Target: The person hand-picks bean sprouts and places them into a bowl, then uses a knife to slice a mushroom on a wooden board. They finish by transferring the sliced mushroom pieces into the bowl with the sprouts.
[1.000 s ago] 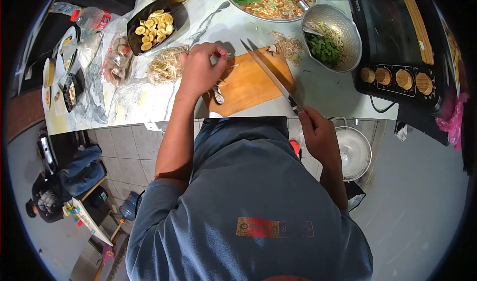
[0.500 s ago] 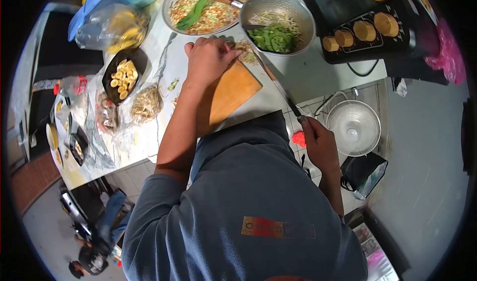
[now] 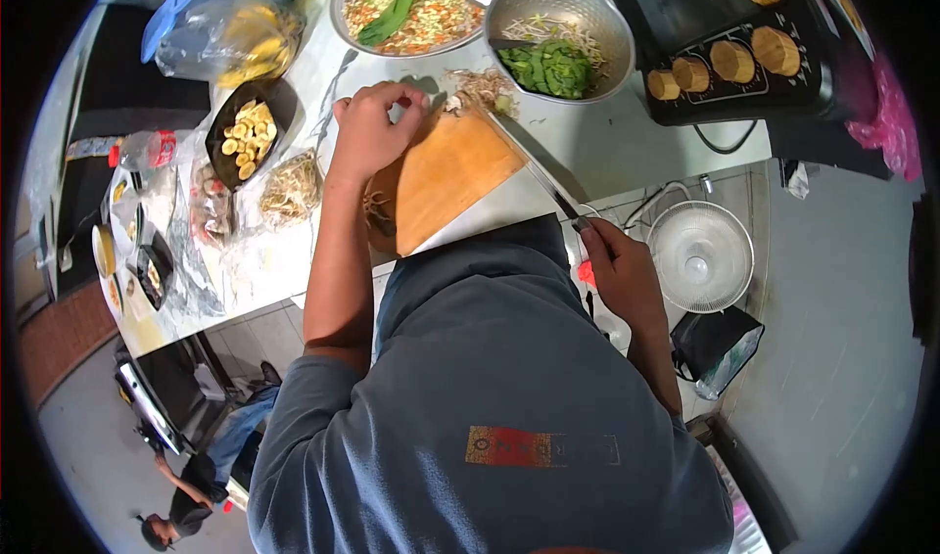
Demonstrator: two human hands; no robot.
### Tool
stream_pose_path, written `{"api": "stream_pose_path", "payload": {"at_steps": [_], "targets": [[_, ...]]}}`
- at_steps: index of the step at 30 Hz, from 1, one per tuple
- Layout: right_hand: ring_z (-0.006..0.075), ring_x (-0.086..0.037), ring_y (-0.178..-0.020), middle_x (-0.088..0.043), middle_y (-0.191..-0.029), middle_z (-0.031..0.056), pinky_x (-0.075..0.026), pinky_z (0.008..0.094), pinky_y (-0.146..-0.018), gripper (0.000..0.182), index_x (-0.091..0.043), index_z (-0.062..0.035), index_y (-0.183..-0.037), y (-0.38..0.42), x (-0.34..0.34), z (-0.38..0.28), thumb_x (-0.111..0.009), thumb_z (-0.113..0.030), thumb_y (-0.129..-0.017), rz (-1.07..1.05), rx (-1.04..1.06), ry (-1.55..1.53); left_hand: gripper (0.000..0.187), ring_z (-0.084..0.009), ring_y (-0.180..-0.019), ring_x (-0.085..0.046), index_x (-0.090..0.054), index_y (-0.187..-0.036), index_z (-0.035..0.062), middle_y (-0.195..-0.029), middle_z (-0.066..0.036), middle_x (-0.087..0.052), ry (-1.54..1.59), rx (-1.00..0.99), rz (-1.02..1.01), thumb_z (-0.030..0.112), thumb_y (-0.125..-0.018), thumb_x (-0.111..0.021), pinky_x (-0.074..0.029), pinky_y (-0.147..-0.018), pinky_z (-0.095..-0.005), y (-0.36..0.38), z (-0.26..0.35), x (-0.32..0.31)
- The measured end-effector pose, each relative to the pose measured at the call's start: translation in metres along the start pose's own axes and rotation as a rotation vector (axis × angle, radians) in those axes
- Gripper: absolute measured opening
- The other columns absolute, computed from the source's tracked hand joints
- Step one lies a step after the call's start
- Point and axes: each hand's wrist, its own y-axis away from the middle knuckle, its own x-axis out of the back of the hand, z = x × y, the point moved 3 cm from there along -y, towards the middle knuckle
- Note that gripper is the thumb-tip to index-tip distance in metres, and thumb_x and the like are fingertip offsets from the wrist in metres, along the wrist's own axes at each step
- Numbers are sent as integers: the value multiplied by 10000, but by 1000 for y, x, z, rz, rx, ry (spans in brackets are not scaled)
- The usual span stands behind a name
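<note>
My right hand (image 3: 622, 265) grips the handle of a knife (image 3: 548, 184). Its long blade points away from me along the right edge of the wooden cutting board (image 3: 455, 177). My left hand (image 3: 377, 128) is above the board's left side, fingers curled and thumb and forefinger bent into a loop. Whatever it may hold is hidden. Brownish root-like trimmings (image 3: 487, 89) and small pale pieces lie at the board's far end. More thin brown strands (image 3: 375, 207) show beside my left forearm.
Beyond the board stand a tray of chopped vegetables (image 3: 421, 21) and a metal bowl (image 3: 612, 74) with leafy greens and bean sprouts. A black dish of banana slices (image 3: 245, 141) and bagged sprouts (image 3: 291, 190) are left. A stove (image 3: 725, 74) is far right; another person (image 3: 191, 485) is lower left.
My left hand has drawn back from the trimmings to the left, uncovering more of the board and the pieces at its far end. The knife stays in my right hand, shifted slightly.
</note>
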Motion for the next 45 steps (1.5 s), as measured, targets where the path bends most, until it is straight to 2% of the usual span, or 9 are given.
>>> {"api": "stream_pose_path", "payload": {"at_steps": [6, 14, 20, 24, 26, 27, 30, 35, 45], "targets": [[213, -603, -571, -629, -658, 129, -447, 348, -574, 359, -678, -32, -1146, -17, -7, -16, -570, -348, -1017, -29, 54, 71, 214, -201, -1001, -624, -728, -1054, 156, -936, 14, -725, 1, 64, -89, 207, -847, -743, -317, -933, -396, 45, -15, 14], [201, -581, -563, -627, -658, 121, -440, 338, -573, 359, -678, -32, -1159, -25, -5, -22, -577, -345, -1015, -52, 132, 69, 272, -213, -924, -650, -704, -1074, 146, -891, -13, -718, -79, 40, 19, 159, -806, -748, -351, -908, -401, 67, -16, 6], [203, -569, -555, -621, -651, 116, -435, 344, -570, 344, -681, -33, -1146, -12, 6, -9, -578, -334, -1014, -5, 69, 47, 367, -220, -886, -671, -652, -1165, 140, -863, -27, -726, -33, 90, -61, 165, -810, -739, -359, -946, -388, 52, -9, 4], [206, -592, -580, -631, -668, 116, -449, 345, -590, 340, -685, -35, -1142, 3, 17, 2, -575, -331, -1015, 2, 24, 31, 400, -180, -831, -672, -591, -1204, 79, -823, -13, -704, 217, 94, -73, 108, -821, -705, -394, -907, -338, 24, 0, 3], [209, -598, -588, -633, -673, 118, -452, 347, -597, 338, -685, -40, -1144, 13, 18, 7, -574, -331, -1014, 27, -15, 14, 457, -128, -878, -666, -559, -1248, 43, -901, -27, -710, 739, 55, -65, 39, -815, -702, -473, -788, -281, 5, 9, 0], [212, -604, -597, -635, -677, 119, -456, 349, -604, 335, -685, -44, -1147, 17, 19, 9, -574, -331, -1014, 38, -35, 3, 505, -109, -913, -650, -530, -1281, 16, -962, -49, -701, 751, 11, -84, -18, -805, -693, -509, -728, -236, -10, 13, -2], [234, -629, -618, -647, -690, 120, -467, 359, -615, 331, -684, -52, -1150, 28, 18, 18, -570, -332, -1015, 74, -29, -59, 476, -122, -928, -653, -519, -1293, 3, -957, -60, -688, 713, -75, -133, -69, -843, -657, -513, -852, -262, -52, 53, 1], [274, -671, -682, -679, -754, 140, -495, 363, -648, 324, -686, -64, -1166, 43, 21, 21, -577, -327, -1011, 121, -98, -56, 405, -121, -940, -651, -547, -1259, 5, -971, -48, -689, 734, -214, -157, -35, -877, -677, -500, -884, -269, -101, 74, -2], [276, -693, -729, -703, -813, 160, -506, 356, -664, 325, -684, -60, -1173, 40, 14, 21, -592, -321, -1003, 113, -32, -79, 269, -153, -812, -672, -650, -1090, 14, -869, -64, -710, 405, -166, -129, 36, -827, -704, -526, -777, -306, -63, 36, -13]]}}
